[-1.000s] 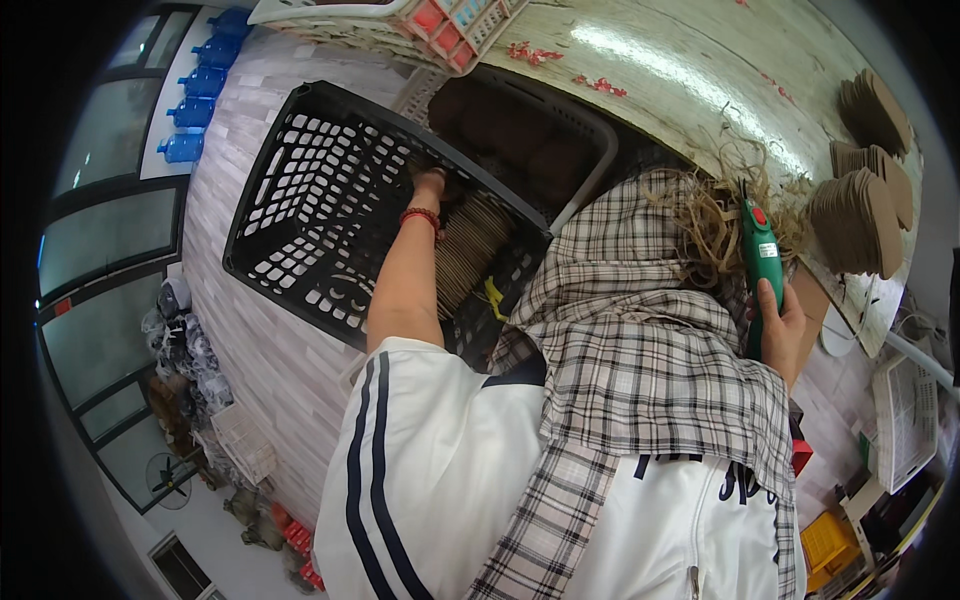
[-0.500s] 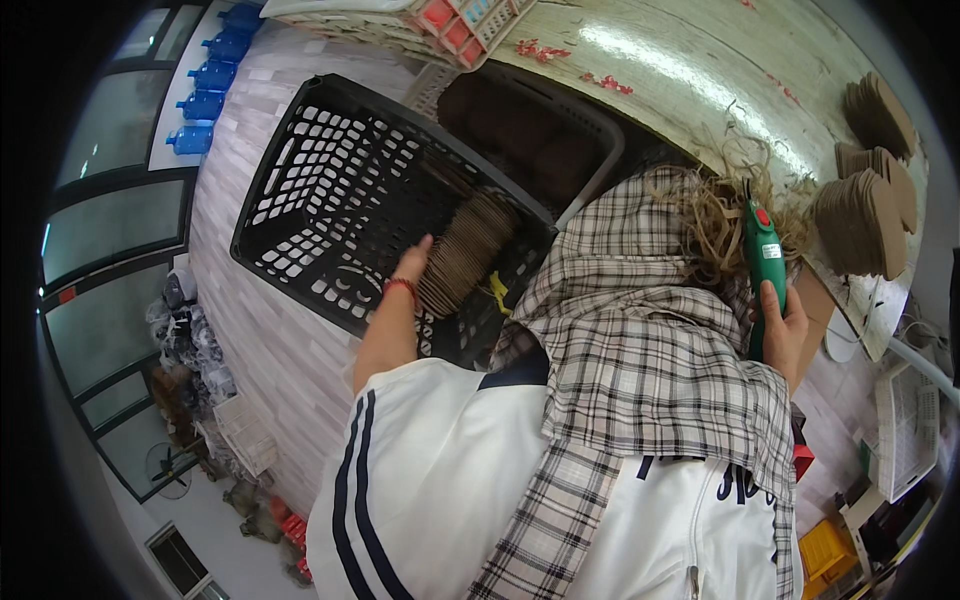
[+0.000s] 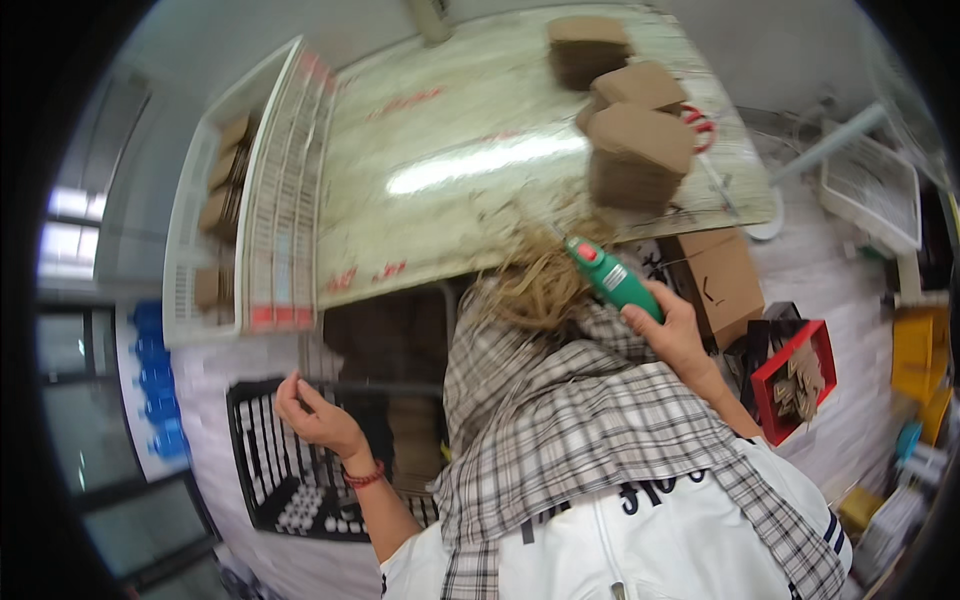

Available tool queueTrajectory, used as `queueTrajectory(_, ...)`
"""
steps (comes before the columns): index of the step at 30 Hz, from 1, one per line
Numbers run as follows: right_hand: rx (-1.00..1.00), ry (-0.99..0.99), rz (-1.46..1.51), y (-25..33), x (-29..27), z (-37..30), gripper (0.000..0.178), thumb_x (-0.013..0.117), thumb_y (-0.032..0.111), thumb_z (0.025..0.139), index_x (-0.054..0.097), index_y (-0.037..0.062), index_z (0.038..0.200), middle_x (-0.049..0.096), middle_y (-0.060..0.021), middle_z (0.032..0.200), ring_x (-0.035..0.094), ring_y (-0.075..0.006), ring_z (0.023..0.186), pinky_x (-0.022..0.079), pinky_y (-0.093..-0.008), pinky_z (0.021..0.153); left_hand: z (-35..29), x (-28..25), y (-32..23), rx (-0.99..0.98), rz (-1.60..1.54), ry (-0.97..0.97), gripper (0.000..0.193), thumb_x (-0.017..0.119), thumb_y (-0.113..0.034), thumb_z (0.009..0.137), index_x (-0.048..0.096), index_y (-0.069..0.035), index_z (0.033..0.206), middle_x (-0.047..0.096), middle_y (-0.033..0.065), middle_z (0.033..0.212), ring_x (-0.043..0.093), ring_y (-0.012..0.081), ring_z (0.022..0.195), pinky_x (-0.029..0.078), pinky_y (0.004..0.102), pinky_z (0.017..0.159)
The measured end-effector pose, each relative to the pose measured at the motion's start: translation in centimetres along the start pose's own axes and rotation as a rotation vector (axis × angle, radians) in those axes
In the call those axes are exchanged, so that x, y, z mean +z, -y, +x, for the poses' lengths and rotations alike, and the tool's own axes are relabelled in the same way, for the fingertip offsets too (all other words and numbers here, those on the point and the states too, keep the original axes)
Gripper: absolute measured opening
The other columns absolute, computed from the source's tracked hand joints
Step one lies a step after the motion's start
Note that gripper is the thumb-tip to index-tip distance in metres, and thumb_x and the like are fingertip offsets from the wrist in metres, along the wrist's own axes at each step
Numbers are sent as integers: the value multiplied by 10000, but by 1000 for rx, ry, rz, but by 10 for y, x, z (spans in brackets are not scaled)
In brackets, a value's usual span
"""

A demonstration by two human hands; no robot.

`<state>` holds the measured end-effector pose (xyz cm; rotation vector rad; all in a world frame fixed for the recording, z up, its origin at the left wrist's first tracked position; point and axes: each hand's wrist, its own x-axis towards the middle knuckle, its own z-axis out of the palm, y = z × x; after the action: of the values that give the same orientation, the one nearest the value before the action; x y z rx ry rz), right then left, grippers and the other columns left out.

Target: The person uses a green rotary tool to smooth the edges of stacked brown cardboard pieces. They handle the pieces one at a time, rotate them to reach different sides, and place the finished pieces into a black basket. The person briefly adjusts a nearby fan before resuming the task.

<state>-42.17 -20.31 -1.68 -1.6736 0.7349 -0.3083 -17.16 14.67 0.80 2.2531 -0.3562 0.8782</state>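
Observation:
My right hand (image 3: 675, 335) grips a slim green power tool (image 3: 622, 283) with a red button and a thin tip. Its tip sits beside a heap of curly tan trimmings (image 3: 545, 285) on my plaid-covered lap at the table's edge. My left hand (image 3: 318, 415) is raised over the black plastic crate (image 3: 262, 450), fingers loosely bent, thumb apart, nothing visible in it. Brown flat pieces (image 3: 415, 440) stand inside the crate, partly behind my forearm. On the table's right side rise several stacks of brown rounded, insole-like pieces (image 3: 640, 150).
A white basket (image 3: 180, 290) with brown pieces stands at the table's (image 3: 440, 130) left end. Red-handled scissors (image 3: 703, 130) lie by the stacks. Right of me are a cardboard box (image 3: 715, 280) and a red box (image 3: 790, 380) of tan scraps. Blue water bottles (image 3: 155, 380) line the left.
My view has swung toward the table. My left hand has come away from the row of brown pieces and up over the crate. My right hand still holds the green tool.

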Motion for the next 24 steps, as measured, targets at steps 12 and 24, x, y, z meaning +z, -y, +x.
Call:
queueTrajectory(12, -90, -389, 134, -19, -70, -63, 430, 663, 264, 861, 545, -39, 1143, 613, -55, 805, 558, -90, 665, 457, -230, 618, 32, 259, -315, 959, -507, 711, 404, 578, -218, 884, 527, -75, 1259, 475, 156, 1344, 341, 324, 1315, 276, 441, 1070)
queueTrajectory(24, -42, -489, 262, -16, -84, -56, 353, 635, 205, 879, 550, -42, 1117, 585, -33, 741, 535, -79, 629, 453, -222, 581, 25, 258, -323, 692, -299, 1183, 598, 612, -439, 825, 513, -19, 1238, 532, 157, 1248, 449, 303, 1201, 321, 416, 1027)
